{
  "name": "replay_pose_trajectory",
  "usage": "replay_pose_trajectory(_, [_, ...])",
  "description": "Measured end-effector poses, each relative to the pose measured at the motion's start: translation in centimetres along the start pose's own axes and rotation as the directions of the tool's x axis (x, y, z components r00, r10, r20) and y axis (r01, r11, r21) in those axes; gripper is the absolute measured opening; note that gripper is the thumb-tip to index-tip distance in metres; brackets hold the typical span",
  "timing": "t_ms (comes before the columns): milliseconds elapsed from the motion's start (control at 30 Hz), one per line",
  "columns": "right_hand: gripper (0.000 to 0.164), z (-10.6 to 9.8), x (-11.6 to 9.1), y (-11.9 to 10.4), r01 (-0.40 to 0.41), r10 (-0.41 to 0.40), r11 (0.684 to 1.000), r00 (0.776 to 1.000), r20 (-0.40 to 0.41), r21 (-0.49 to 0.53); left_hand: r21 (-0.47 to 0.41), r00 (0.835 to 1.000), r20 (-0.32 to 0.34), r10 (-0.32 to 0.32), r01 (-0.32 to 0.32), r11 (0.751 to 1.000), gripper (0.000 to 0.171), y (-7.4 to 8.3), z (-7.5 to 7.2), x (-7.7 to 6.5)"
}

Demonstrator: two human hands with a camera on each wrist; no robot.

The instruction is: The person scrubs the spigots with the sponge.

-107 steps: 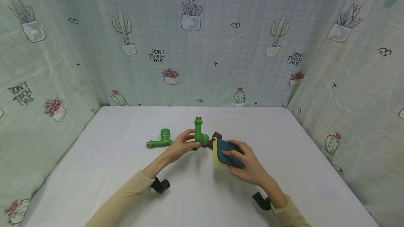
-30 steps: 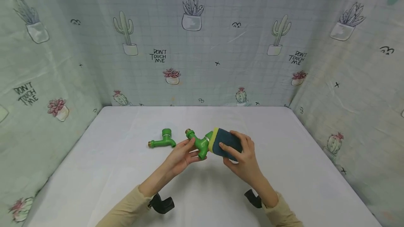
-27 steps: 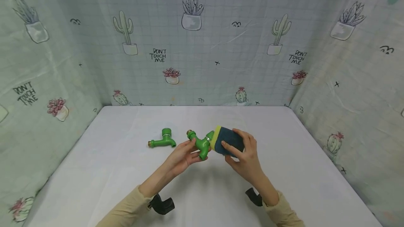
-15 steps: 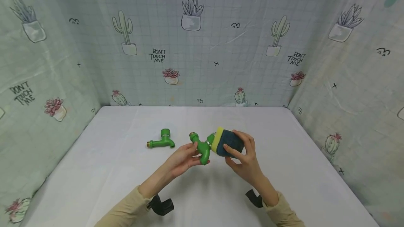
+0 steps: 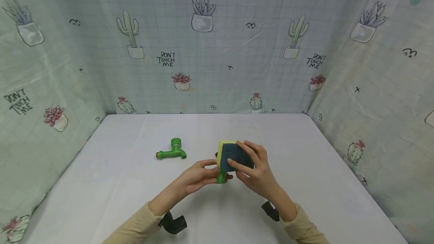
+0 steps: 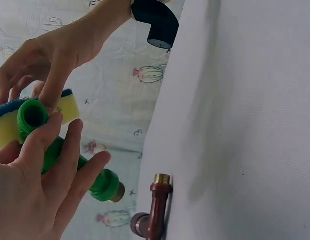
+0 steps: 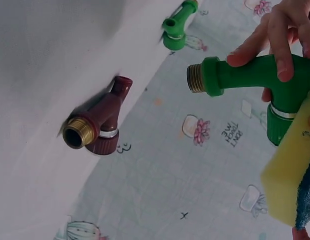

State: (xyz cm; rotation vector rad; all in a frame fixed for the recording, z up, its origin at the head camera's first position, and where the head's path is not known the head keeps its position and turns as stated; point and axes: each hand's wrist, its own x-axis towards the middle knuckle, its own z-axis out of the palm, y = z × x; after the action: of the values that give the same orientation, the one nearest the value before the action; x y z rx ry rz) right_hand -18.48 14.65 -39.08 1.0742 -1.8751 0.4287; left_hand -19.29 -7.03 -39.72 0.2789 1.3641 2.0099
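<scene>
My left hand (image 5: 200,178) holds a green plastic tap (image 5: 221,177) above the table, fingers curled round its body. In the right wrist view the tap's brass-threaded inlet (image 7: 195,78) points away from the sponge. My right hand (image 5: 255,165) grips a sponge (image 5: 237,156), yellow with a dark blue scouring side. Its yellow face lies against the tap, as the left wrist view also shows with the tap's open spout (image 6: 32,116) in front. From the head view the sponge hides most of the tap.
A second green tap (image 5: 173,150) lies on the white table (image 5: 135,183) to the left. A brown tap (image 7: 107,110) with a brass thread also lies there, mostly hidden in the head view. Patterned cloth (image 5: 217,48) hangs around the table; black mounts (image 5: 173,223) sit at the wrists.
The tap has been turned from upright to tilted, then to its spout hanging down. The sponge has moved left from the handle end and now covers the tap's body.
</scene>
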Motion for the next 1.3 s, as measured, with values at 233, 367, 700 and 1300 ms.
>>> replay_pose_trajectory(233, [0.029, -0.2, 0.3, -0.2, 0.049, -0.047, 0.999, 0.996, 0.073, -0.024, -0.217, 1.000, 0.025, -0.019, 0.024, 0.976, 0.052, 0.9, 0.3, -0.5])
replay_pose_trajectory(367, [0.029, -0.4, 0.5, -0.4, 0.052, -0.049, 0.998, 0.997, 0.060, -0.046, -0.222, 0.999, 0.022, -0.035, 0.039, 0.974, 0.051, 1.3, 0.7, -0.7])
replay_pose_trajectory(700, [0.030, -0.4, -0.7, 0.7, -0.095, 0.092, 0.993, 0.994, 0.055, 0.067, -0.099, 0.995, 0.101, -0.001, 0.011, 0.995, 0.057, 2.4, 0.1, -1.0])
replay_pose_trajectory(1300, [0.031, 0.8, -1.1, -1.9, -0.141, 0.119, 0.961, 0.988, 0.103, 0.236, 0.050, 0.980, -0.150, 0.134, -0.128, 0.990, 0.071, 1.3, 0.5, 0.3])
